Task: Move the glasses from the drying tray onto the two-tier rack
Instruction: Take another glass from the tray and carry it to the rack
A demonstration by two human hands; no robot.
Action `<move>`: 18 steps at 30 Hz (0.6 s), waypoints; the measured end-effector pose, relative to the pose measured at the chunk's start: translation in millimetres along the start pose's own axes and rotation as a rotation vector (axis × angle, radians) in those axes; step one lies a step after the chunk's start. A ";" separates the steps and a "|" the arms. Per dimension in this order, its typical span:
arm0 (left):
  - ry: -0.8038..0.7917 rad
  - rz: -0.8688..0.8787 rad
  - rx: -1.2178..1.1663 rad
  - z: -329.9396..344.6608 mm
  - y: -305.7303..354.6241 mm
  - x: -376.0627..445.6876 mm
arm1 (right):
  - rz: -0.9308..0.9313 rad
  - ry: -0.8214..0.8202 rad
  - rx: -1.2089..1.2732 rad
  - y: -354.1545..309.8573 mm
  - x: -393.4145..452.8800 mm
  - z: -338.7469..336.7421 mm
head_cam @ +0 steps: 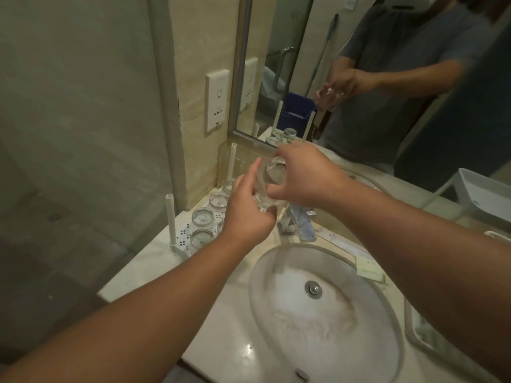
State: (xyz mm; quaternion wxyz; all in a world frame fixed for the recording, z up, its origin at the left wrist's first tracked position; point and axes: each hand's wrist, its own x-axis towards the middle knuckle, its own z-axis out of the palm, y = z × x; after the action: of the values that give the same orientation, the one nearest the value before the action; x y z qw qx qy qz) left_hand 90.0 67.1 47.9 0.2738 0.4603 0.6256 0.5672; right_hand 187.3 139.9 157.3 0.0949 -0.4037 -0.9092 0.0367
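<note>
Both hands meet above the tap on one clear glass (pixel 272 172), held tilted with its base toward me. My right hand (pixel 304 175) grips it from the top and right. My left hand (pixel 249 211) cups its lower left side. Below and to the left stands the white rack (pixel 181 241) with upright white posts (pixel 170 217) on the counter's left corner. Several clear glasses stand upside down on its perforated lower shelf, among them one at the front (pixel 201 237) and one behind it (pixel 203 217). My left hand hides the rack's right part.
An oval sink (pixel 318 313) lies in the marble counter below my arms, with a chrome tap (pixel 298 225) behind it. A white tray (pixel 486 194) sits at the far right by the mirror (pixel 359 78). A glass shower wall (pixel 83 134) closes off the left.
</note>
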 end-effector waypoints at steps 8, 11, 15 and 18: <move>-0.117 -1.014 -1.081 13.5 18.0 -8.8 | -0.014 0.090 0.009 10.2 -29.5 2.7; -0.274 -1.047 -1.158 14.1 20.3 -5.5 | -0.037 0.099 -0.002 9.2 -39.0 7.4; -0.321 -1.061 -1.170 14.0 22.9 -0.9 | -0.071 0.117 0.025 10.8 -50.0 12.7; -0.333 -1.077 -1.156 10.4 25.7 2.9 | -0.091 0.165 0.073 13.5 -56.6 17.1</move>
State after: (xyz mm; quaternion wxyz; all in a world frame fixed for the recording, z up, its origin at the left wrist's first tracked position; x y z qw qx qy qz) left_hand 104.6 72.6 70.9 0.7939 -0.0405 0.3201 0.5153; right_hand 230.7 107.2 130.5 0.1855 -0.3602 -0.9137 0.0321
